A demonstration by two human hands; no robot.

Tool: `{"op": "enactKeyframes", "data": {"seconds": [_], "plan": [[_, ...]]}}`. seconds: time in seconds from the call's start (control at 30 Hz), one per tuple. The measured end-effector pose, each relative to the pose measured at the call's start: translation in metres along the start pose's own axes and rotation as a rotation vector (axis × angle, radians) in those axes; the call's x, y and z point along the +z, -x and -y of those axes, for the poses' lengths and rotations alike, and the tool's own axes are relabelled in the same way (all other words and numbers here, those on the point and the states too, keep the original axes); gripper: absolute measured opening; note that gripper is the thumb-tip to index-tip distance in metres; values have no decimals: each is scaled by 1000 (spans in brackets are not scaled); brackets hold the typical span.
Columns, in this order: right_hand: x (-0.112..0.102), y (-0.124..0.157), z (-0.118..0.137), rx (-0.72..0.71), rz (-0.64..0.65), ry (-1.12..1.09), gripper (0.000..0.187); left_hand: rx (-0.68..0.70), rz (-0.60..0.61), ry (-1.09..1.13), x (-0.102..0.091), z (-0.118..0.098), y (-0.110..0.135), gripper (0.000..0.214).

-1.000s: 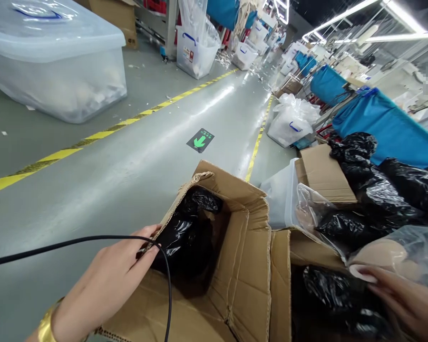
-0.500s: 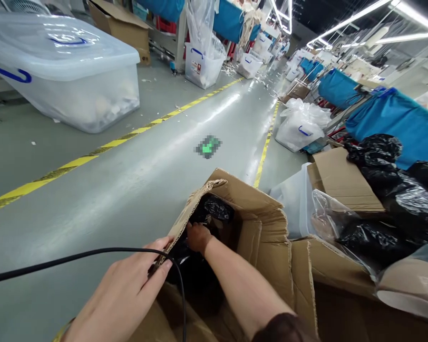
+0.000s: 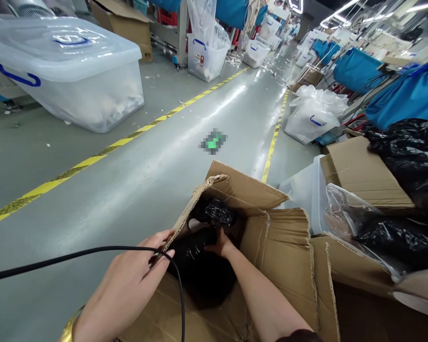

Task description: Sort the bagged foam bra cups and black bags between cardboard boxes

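Observation:
My left hand [image 3: 135, 266] grips the left wall of an opened cardboard box [image 3: 196, 194], its thumb inside the edge and its fingers outside. Down in the box is my right hand [image 3: 223, 244], thumb and finger spread apart against a black plastic bag [image 3: 190, 249]; some of its fingertips are hidden. Just beyond it lies a smaller shiny black plastic bundle [image 3: 219, 211], with a pale piece [image 3: 196, 224] beside it. A black cable [image 3: 92, 250] runs across the view over my left hand.
Clear plastic bins flank the aisle: a large lidded bin [image 3: 92, 90] at left, a bag-lined bin [image 3: 312, 121] at right. Black bags [image 3: 406, 142] and cardboard [image 3: 371, 171] crowd the right side. Yellow-black tape [image 3: 117, 145] edges the aisle.
My right hand has shifted right inside the box, and its closed fingers have spread. More of the black bag shows beside it. My left hand stays on the box wall; the view has shifted slightly.

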State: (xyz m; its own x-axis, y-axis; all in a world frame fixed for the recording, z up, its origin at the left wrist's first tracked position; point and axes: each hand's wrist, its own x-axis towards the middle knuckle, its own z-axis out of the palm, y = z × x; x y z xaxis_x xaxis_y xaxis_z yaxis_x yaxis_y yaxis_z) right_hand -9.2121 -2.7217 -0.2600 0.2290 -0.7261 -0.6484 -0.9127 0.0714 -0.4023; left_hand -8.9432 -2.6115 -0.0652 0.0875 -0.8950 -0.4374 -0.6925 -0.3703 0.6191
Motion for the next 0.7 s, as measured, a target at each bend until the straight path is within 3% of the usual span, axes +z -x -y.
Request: {"op": "enactKeyframes", "data": {"seconds": [0.2,0.27,0.37,0.47,0.57,0.7], "plan": [[-4,16,8,-8,82,1,97,22,-8,36,-1,-4,0,53],[-12,24,19,-32,106,33,96,42,-16,37,-2,-8,0,52],[-30,42,40,-92,128,80,77,80,-60,29,-3,-11,1,51],[-62,65,56,-169,133,129,58,107,-98,32,-3,-10,2,49],[-109,95,62,-216,115,136,42,93,-108,46,-2,-8,4,48],[-172,161,55,-262,38,-185,42,69,-84,41,-2,-5,2,48]]}}
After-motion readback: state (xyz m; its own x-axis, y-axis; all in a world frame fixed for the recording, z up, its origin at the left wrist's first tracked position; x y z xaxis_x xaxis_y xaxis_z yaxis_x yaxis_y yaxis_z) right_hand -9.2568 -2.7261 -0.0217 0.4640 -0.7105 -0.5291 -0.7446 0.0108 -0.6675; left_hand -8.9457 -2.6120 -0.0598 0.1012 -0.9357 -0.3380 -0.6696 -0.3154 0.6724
